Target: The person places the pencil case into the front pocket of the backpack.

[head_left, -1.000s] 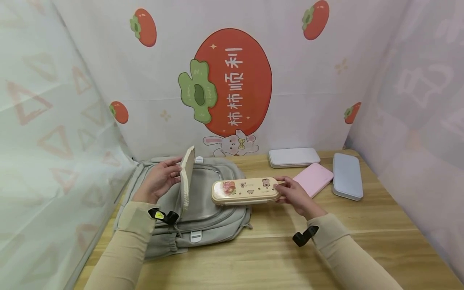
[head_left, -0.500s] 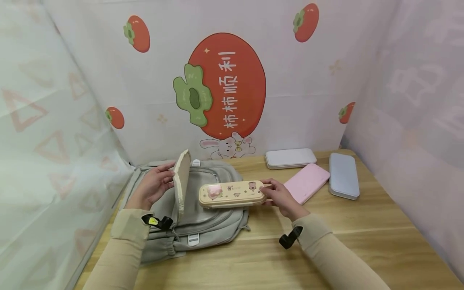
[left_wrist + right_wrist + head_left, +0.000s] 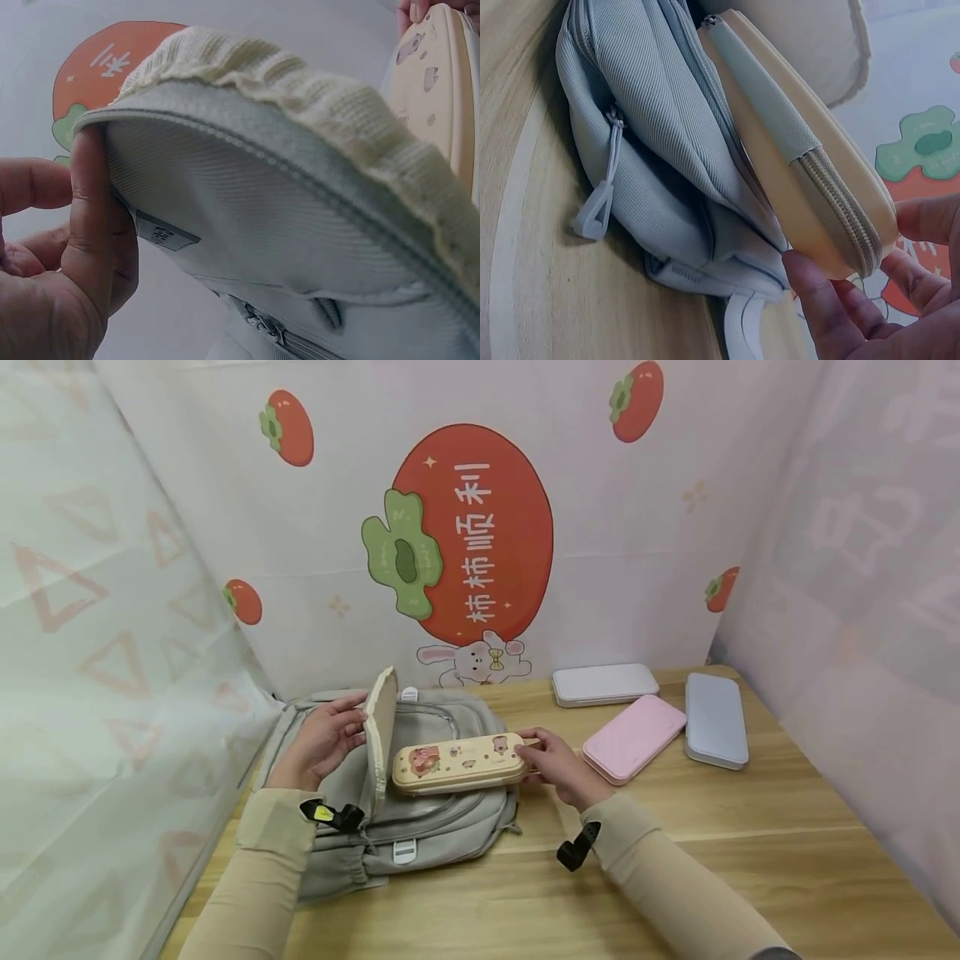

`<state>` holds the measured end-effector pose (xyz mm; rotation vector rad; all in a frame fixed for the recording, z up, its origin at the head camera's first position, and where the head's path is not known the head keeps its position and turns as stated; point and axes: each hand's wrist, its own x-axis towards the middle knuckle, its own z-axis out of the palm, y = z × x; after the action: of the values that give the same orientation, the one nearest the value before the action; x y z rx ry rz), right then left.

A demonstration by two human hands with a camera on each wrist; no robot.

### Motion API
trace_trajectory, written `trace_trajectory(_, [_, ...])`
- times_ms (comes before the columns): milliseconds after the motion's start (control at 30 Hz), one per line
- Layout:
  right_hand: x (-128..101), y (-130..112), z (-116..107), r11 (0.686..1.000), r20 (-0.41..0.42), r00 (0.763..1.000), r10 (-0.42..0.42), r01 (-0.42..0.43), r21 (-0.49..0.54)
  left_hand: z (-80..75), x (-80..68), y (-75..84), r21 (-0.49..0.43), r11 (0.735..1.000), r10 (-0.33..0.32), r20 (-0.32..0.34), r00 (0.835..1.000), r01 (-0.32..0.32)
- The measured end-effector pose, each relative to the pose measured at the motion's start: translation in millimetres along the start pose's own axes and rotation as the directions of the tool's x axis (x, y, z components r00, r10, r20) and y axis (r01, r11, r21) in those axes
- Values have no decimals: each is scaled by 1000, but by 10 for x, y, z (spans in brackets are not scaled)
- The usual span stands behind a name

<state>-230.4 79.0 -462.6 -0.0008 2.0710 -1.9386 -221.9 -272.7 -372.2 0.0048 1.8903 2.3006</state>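
A grey backpack lies flat on the table, its front pocket unzipped. My left hand pinches the lifted pocket flap by its edge and holds it upright; the left wrist view shows the flap's ruffled cream lining and zip. With thumb and fingers my right hand grips the right end of a cream pencil case printed with small cartoon animals. The case is held over the pocket opening, its left end close to the flap. Along its side runs a zip, seen in the right wrist view.
Toward the back right of the wooden table lie a white case, a pink case and a grey-blue case. A printed cloth hangs behind, with cloth sides left and right.
My right hand has carried the pencil case leftward, from the backpack's right side to over the pocket opening near the flap. My left hand keeps holding the flap up.
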Motion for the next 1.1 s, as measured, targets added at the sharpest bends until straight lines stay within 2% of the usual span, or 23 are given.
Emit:
trace_trajectory(200, [0,-59,143,1000,7,1000,-13,13,-2,-4,-9,0,-7,1000,-11,-1,1000,11])
trace_trajectory(400, [13,-93,197,997,17,999,-32,33,-67,-6,-14,-18,0,1000,4,-2,1000,-4])
trace_trajectory(567, [17,-85,220,995,55,998,-10,16,-99,-7,8,-31,3,1000,14,-3,1000,-14])
trace_trajectory(800, [-7,-131,251,996,90,996,10,-2,-87,61,58,-10,-2,1000,6,13,1000,-6])
trace_trajectory(1000, [-25,-123,370,997,125,992,12,-3,-74,110,73,-30,7,1000,-20,20,1000,20])
trace_trajectory(1100, [-35,-143,420,998,122,992,5,3,-69,153,93,-27,20,1000,-15,27,1000,14])
